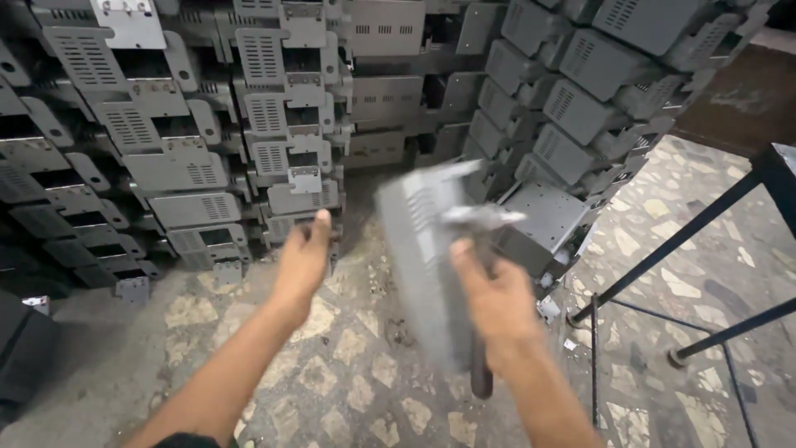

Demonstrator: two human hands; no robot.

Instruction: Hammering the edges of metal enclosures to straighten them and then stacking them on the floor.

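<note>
My right hand is closed around the dark handle of a hammer, whose metal head points up and is blurred. A flat grey sheet-metal panel with vent slots stands on edge between my two hands, heavily blurred; I cannot tell whether a hand touches it. Stretched forward to the left of the panel, my left hand has its fingers extended and holds nothing.
Tall stacks of grey vented metal housings line the back, and a leaning stack stands at the right. A black metal frame is at the right edge. The floor is stone-chip. A dark object lies lower left.
</note>
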